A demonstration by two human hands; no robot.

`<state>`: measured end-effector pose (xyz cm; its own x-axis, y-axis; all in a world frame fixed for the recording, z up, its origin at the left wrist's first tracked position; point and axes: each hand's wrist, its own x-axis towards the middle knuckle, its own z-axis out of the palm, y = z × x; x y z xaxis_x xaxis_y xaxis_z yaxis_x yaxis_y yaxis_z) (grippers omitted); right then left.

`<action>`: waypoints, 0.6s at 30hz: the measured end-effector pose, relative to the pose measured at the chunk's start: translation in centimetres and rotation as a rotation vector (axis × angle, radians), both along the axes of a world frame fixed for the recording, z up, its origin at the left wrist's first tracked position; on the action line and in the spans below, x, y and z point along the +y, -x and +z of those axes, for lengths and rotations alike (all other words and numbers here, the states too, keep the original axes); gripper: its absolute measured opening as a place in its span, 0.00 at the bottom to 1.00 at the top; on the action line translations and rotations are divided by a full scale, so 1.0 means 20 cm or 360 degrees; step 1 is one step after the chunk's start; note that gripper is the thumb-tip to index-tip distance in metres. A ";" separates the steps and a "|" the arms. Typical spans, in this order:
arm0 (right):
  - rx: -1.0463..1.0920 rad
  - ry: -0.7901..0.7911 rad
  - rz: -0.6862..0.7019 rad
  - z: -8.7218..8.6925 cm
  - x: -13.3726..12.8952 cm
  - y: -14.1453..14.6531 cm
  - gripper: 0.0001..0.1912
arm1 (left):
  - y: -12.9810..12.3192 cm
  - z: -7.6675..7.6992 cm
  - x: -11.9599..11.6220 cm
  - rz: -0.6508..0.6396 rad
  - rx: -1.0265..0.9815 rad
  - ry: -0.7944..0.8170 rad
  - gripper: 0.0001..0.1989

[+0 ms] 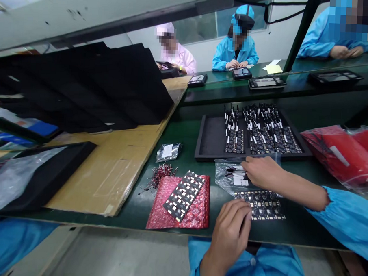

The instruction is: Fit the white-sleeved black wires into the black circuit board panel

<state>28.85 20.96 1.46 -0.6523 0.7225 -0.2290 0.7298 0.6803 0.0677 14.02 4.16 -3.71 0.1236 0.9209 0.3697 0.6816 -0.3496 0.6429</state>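
My left hand (pixel 231 226) is closed at the left edge of a black circuit board panel (pixel 265 204) lying flat near the table's front edge; its fingertips rest on that edge. Beyond the panel, my right hand (pixel 263 173) reaches over a clear plastic bag (pixel 223 178) with a white label and black-and-white parts. Its fingers are pinched at the bag's parts, and what lies between them is hidden. To the left, a second circuit board panel (pixel 184 195) lies askew on a red bubble-wrap pouch (pixel 200 220).
A black tray (pixel 213 135) behind holds rows of boards with black-and-white leads. Small red-and-black parts (pixel 162 173) are heaped near a silvery bag (pixel 168 152). Red plastic bags (pixel 348 153) lie right, cardboard (pixel 109 183) left. Co-workers (pixel 236 46) sit beyond a raised shelf (pixel 219 94).
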 end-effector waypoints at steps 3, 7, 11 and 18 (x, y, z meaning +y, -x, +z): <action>0.0050 -0.0055 0.0041 0.02 -0.02 -0.01 0.04 | 0.00 0.00 0.00 0.0010 0.0017 0.0000 0.17; 0.0157 -0.0120 0.0099 0.03 -0.03 -0.03 0.11 | 0.00 0.00 0.00 0.0000 0.0015 0.0026 0.17; 0.0251 -0.0164 0.0116 0.00 -0.02 -0.08 0.11 | 0.00 -0.01 0.00 -0.0007 -0.0005 0.0049 0.16; 0.0548 -0.0183 0.0193 -0.04 0.01 -0.14 0.14 | -0.01 0.02 0.00 -0.0006 -0.0026 0.0072 0.18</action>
